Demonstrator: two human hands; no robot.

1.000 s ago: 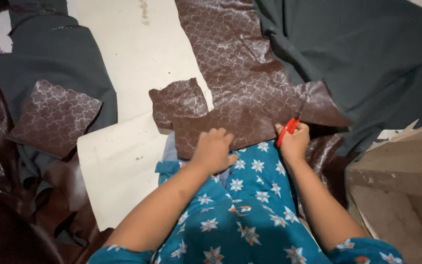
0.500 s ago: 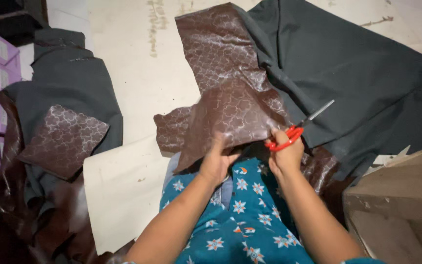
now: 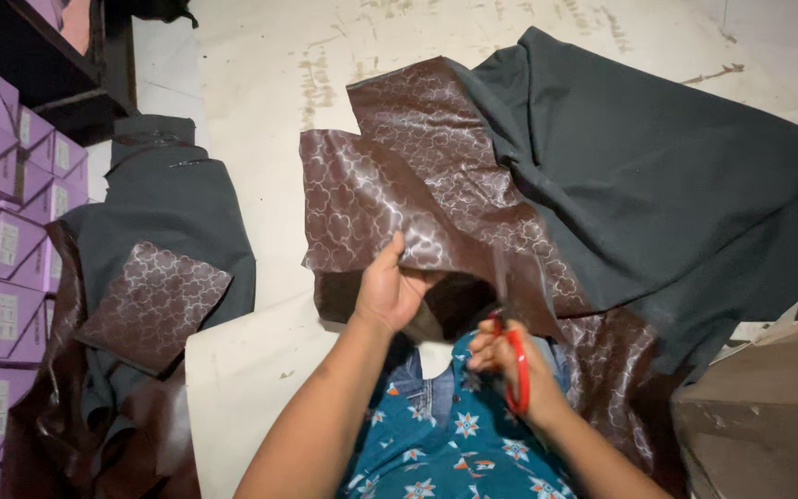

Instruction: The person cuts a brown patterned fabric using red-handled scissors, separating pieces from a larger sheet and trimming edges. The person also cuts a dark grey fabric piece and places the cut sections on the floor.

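The left hand point(image 3: 388, 291) lifts the brown patterned sheet point(image 3: 390, 199) off the floor point(image 3: 260, 111), fingers clamped on its near edge; the right hand point(image 3: 505, 356) grips red-handled scissors point(image 3: 515, 365), fingers closed through the loops, just below that edge

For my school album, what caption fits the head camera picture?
Left hand lifts patterned brown sheet; right hand works red-handled scissors.

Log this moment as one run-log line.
left hand: lifts brown patterned sheet by edge | right hand: red-handled scissors, blades at sheet | dark grey fabric right
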